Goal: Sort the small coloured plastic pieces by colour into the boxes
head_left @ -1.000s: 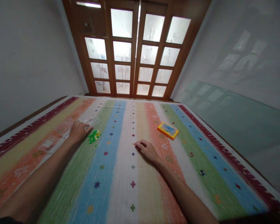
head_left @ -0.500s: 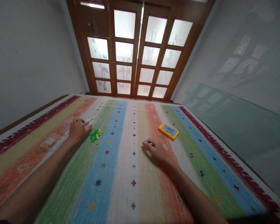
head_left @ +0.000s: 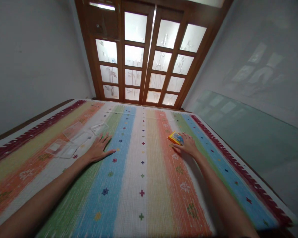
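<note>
Here's the right hand (head_left: 187, 144), arched over the yellow box (head_left: 174, 137) on the right-hand side of the desk (head_left: 39, 117), thumb along the near side, fingers lying over its right end, and whether that's a firm grip or just a touch, I can't tell from here! Over to the left hand (head_left: 99, 148): palm down, fingers fanned wide, nothing visibly clasped, low above or on the striped cloth (head_left: 132, 172), just beside the clear plastic trays (head_left: 80, 138). Now, that box: flat, neat-cornered, looks like card or thin plastic, so I'd call it light and fairly stiff. The blue-printed top may be smooth enough to slide under a fingertip, and a hard squeeze across the middle could dent it. Best hold, for my money: thumb and fingers on opposite side walls, near mid-length, pinching gently, keeping off that face
</note>
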{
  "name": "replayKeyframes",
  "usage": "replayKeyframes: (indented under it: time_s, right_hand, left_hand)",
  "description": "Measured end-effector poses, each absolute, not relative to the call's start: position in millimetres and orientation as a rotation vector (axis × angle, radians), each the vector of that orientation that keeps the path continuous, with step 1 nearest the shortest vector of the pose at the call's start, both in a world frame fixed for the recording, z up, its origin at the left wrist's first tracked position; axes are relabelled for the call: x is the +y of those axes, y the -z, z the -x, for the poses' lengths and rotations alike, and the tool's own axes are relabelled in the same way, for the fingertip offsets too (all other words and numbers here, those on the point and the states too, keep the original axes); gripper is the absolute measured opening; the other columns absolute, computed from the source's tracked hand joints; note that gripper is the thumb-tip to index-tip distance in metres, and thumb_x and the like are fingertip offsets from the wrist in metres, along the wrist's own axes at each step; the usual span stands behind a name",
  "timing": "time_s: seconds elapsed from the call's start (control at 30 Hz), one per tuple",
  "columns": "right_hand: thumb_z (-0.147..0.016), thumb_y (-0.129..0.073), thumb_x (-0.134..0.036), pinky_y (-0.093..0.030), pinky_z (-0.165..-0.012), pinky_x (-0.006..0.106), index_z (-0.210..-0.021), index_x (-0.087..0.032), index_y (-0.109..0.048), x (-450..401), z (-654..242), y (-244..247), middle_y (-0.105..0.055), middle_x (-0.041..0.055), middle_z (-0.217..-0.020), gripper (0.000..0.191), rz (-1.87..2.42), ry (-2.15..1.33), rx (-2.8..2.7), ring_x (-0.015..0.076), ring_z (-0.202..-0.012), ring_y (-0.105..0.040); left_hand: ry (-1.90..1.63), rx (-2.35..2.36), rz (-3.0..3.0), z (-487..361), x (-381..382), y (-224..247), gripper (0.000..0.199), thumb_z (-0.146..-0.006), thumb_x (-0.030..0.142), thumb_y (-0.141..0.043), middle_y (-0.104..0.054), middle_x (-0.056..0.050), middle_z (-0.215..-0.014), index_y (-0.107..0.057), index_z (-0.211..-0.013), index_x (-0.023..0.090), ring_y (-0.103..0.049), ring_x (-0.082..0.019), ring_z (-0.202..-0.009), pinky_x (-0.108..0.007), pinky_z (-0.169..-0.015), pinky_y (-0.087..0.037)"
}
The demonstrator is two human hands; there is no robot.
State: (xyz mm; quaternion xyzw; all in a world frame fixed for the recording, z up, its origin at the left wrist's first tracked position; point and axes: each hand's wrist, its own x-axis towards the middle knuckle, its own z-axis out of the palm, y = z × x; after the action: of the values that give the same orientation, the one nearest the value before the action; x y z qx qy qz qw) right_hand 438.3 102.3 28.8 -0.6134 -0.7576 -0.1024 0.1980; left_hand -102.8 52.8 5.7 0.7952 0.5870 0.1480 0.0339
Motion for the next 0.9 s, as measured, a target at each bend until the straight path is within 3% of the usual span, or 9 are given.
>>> replayKeyframes:
  time_s: [0.23, 0.43, 0.53, 0.67, 0.9]
  right_hand:
    - [-0.091, -0.051, -0.060, -0.049, -0.093, 0.050, -0.124, -0.015, -0.065, 109.1, -437.7, -25.6, -0.069, 0.0213, -0.118, 0.057, 1.651, 0.202, -2.080, 0.0358, -0.106, -0.066]
    - [-0.091, -0.051, -0.053, -0.049, -0.094, 0.049, -0.121, -0.015, -0.066, 97.7, -428.3, -38.0, -0.070, 0.0201, -0.115, 0.050, 1.578, 0.168, -2.037, 0.0342, -0.105, -0.066]
    - [-0.090, -0.056, -0.053, -0.049, -0.096, 0.048, -0.119, -0.016, -0.066, 87.7, -410.7, -41.5, -0.070, 0.0195, -0.114, 0.049, 1.498, 0.114, -2.072, 0.0330, -0.106, -0.066]
    - [-0.089, -0.061, -0.046, -0.047, -0.099, 0.049, -0.118, -0.017, -0.066, 66.4, -373.6, -41.2, -0.069, 0.0182, -0.117, 0.042, 1.352, -0.036, -2.230, 0.0322, -0.110, -0.064]
    - [-0.090, -0.066, -0.039, -0.047, -0.101, 0.045, -0.125, -0.018, -0.063, 26.9, -311.1, -50.1, -0.067, 0.0157, -0.124, 0.041, 1.145, -0.310, -2.509, 0.0280, -0.116, -0.061]
  left_hand:
    - [-0.756, 1.738, -2.399, 102.0, 62.4, -4.3, 0.077, -0.091, 0.073, -0.043, -0.055, -0.017, -0.145, -0.053, -0.140, 0.015, -0.049, -0.034, -0.137, -0.051, -0.117, -0.037]
    - [-0.777, 1.868, -2.334, 101.4, 65.4, -2.9, 0.080, -0.088, 0.070, -0.049, -0.049, -0.020, -0.152, -0.051, -0.143, 0.011, -0.038, -0.040, -0.145, -0.059, -0.120, -0.028]
    - [-0.728, 1.807, -2.281, 101.6, 72.6, -2.5, 0.077, -0.088, 0.070, -0.048, -0.052, -0.021, -0.149, -0.059, -0.137, 0.011, -0.041, -0.041, -0.143, -0.060, -0.119, -0.030]
    - [-0.804, 1.703, -2.281, 101.2, 78.9, -5.0, 0.063, -0.091, 0.066, -0.043, -0.064, -0.018, -0.137, -0.071, -0.115, 0.014, -0.057, -0.034, -0.131, -0.053, -0.114, -0.041]
    - [-0.920, 1.614, -2.300, 103.4, 71.8, -14.0, 0.045, -0.091, 0.056, -0.047, -0.076, -0.010, -0.111, -0.074, -0.095, 0.020, -0.071, -0.026, -0.104, -0.045, -0.101, -0.054]
